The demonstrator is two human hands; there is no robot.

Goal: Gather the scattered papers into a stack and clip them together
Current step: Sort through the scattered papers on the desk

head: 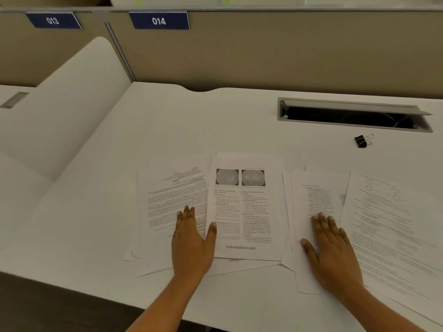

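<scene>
Both hands lie flat, grips wide, holding nothing: left hand (191,243) and right hand (333,255) press on the papers (242,212) fanned along the counter's (167,130) near edge. Best to sweep them inward together, squaring edges. The clip (362,140) waits toward the far right.

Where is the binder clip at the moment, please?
In the head view the clip lies alone on the desk at far right, just in front of the open cable slot and beyond the spread papers, untouched by either hand.
</scene>
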